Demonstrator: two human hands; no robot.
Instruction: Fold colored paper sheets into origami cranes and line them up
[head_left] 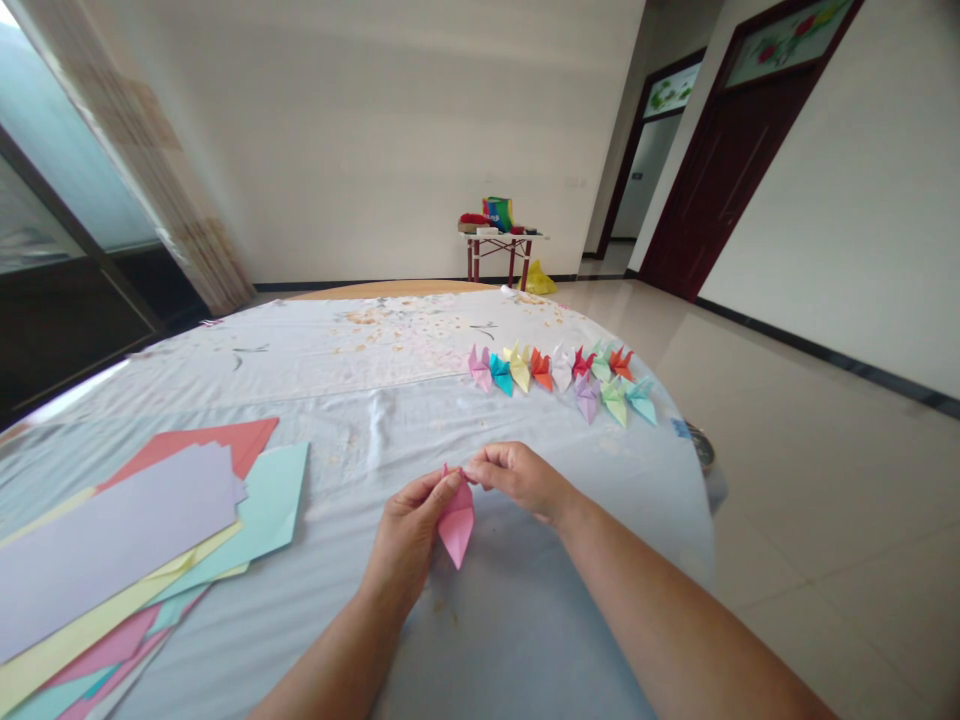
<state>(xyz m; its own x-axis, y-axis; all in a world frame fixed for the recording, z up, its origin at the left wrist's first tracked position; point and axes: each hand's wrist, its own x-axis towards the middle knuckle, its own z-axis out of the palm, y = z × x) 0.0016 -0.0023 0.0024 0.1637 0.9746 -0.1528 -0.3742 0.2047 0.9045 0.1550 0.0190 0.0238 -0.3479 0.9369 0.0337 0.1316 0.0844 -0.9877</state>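
Observation:
A pink folded-paper crane (pixel 457 528), partly covered by fingers, is held over the near part of the table with one pointed wing hanging down. My left hand (pixel 414 510) pinches its body between thumb and fingers. At the crane's upper right tip, the thumb and forefinger of my right hand (pixel 519 478) are closed on a thin pink point. Beyond my hands, several finished paper cranes (pixel 541 369) in many colours stand in rows toward the table's right side.
Coloured paper sheets (pixel 112 540) lie in a loose stack at the left. A pale flowered tablecloth (pixel 360 400) covers the round table. Farther back, a small side table (pixel 499 238) bears a colourful bag, with a yellow plastic bag (pixel 538 280) beside it on the floor.

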